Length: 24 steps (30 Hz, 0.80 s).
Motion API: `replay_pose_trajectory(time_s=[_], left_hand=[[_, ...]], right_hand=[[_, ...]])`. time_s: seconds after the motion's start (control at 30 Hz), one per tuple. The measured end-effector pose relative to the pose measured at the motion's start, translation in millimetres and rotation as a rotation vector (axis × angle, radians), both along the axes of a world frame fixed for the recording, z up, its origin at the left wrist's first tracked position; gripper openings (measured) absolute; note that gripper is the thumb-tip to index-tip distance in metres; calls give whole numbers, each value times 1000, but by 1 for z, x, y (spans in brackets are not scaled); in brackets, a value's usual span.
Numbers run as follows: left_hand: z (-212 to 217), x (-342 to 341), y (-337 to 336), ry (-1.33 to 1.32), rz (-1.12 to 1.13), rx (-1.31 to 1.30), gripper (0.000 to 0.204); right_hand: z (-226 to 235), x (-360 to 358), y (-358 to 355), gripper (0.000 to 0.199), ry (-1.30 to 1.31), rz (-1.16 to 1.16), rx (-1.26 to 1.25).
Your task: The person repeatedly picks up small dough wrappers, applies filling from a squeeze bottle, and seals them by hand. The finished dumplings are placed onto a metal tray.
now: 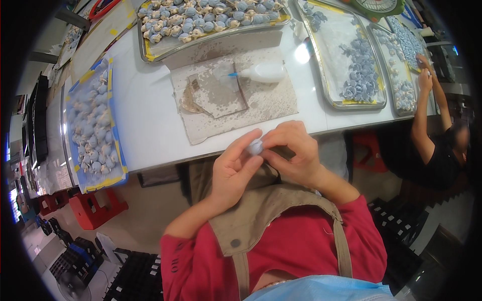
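Just off the table's front edge, my left hand (236, 165) and my right hand (292, 150) meet around a small grey-blue figurine part (255, 146). The left thumb and fingers pinch it from one side, while the right fingertips press at its other side. Its finer shape is partly covered by the fingers. Beyond my hands lies a stained cardboard sheet (273, 108) with a smaller worn piece of board on it. A white squeeze bottle (266, 72) with a blue nozzle rests on its side there.
Metal trays of small grey-blue and cream pieces stand at the far middle (221, 30) and right (331, 60). A blue-edged tray (124, 150) holds more at the left. Red stools (95, 208) sit below the table. Another person (442, 145) works at the right.
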<state>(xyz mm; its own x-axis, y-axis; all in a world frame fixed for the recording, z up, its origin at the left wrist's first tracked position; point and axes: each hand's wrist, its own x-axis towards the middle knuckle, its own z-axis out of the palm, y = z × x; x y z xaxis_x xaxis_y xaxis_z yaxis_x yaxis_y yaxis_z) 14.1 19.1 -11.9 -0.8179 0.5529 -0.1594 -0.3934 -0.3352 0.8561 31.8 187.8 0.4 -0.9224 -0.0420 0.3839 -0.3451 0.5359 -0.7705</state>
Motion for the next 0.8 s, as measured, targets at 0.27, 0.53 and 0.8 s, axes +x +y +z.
replay_pose_trajectory(time_s=[0.27,0.53,0.8], left_hand=[[3,1,0,-7,-65,-86,49],[2,3,4,12,23,-65,42],[2,3,0,-4,-25,-24,42]], right_hand=[[1,3,5,29,50,55,89],[-5,11,4,28,-38,67,-32],[-1,12,4,27,20,32,-50]])
